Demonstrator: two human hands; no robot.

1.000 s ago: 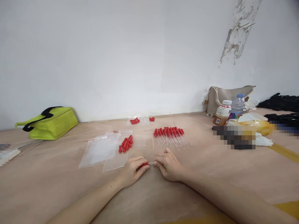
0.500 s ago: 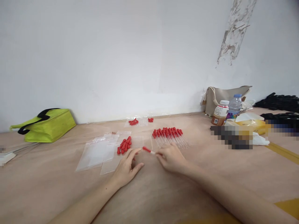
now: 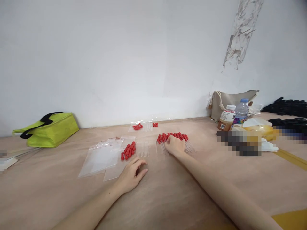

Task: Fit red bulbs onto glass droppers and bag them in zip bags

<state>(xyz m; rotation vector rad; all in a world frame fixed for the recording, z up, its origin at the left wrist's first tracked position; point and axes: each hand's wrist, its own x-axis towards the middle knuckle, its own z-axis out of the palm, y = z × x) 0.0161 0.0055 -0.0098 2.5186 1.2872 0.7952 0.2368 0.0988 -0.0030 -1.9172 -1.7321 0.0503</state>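
1. Two bare hands show in the head view above a broad brown counter [image 3: 153, 204]. The left hand [image 3: 131, 175] rests near the middle, its grip apart: thumb and fingers stand separated, with nothing seen between them.
2. The right hand [image 3: 175, 145] reaches over a row of slim clear droppers with red rubbery bulbs [image 3: 164, 138], hiding part of it. The fingers look drawn together, but the tips are hidden; whether this grip is clamped on a dropper cannot be told.
3. These droppers lie side by side, bulbs away from the person, probably so the thin stems do not tangle.
4. A heap of loose red teardrop-shaped bulbs [image 3: 129, 151] lies just beyond the left hand, beside parallel thin clear tubes [image 3: 143, 149]; both seem placed for a short reach.
5. Flat clear plastic bags [image 3: 96, 163] overlap left of the heap, apparently stacked to save room; no contents can be made out.
6. Near the wall, a small clear plastic bag [image 3: 130, 129] shows slender red bulbs [image 3: 137, 126], whether inside or on top is unclear.
7. At right, a white-capped bottle with a brown lower part [image 3: 226, 118] and a blue-capped clear plastic bottle [image 3: 241, 110] stand upright, seemingly kept clear of the arms. The lime-green fabric bag [image 3: 56, 131] at left hides its contents.
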